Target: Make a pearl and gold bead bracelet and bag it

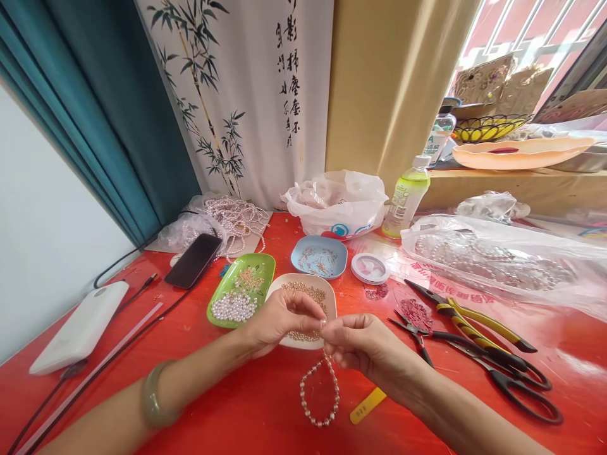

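And here's the strand (337,385), lower centre, a beaded loop that looks well along; whether its ends are joined, I can't tell. Left hand (290,320) pinches a small piece (323,321), right hand (363,344) grips the strand's top. Loose beads (234,308), too many to count, lie unstrung. One strand, three trays mid-frame: green (232,272), blue (320,273), cream (332,304). Lower right, two pliers (467,330), one scissors (496,377).

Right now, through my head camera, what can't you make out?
Head view:
Cream rounded-square bead tray: partly behind the bare left hand.
Pearly gold beaded loop: top covered by the bare right hand.
Flat yellow strip: one end behind the right hand.
Tiny pale piece between the hands: too small to identify.
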Demonstrator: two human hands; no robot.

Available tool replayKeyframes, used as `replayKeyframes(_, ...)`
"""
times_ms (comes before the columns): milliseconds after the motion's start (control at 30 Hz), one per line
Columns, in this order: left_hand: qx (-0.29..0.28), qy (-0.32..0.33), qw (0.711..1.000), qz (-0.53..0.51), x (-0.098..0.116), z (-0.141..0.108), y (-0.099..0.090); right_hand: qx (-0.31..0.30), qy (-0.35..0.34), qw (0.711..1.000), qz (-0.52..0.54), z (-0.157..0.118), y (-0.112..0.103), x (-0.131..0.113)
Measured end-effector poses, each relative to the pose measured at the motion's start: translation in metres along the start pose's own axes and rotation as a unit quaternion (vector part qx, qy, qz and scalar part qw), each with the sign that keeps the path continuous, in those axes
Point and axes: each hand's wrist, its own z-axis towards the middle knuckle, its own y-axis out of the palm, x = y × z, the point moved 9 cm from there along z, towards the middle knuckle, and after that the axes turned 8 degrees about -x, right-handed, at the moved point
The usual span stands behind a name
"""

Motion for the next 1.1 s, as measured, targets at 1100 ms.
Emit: replayKeyframes(1100, 0.004, 0.062, 0.996, 0.06, 0.018, -0.005, 0.003, 0.065, -0.225, 0.927, -0.294, -0.012, 0.002, -0.035)
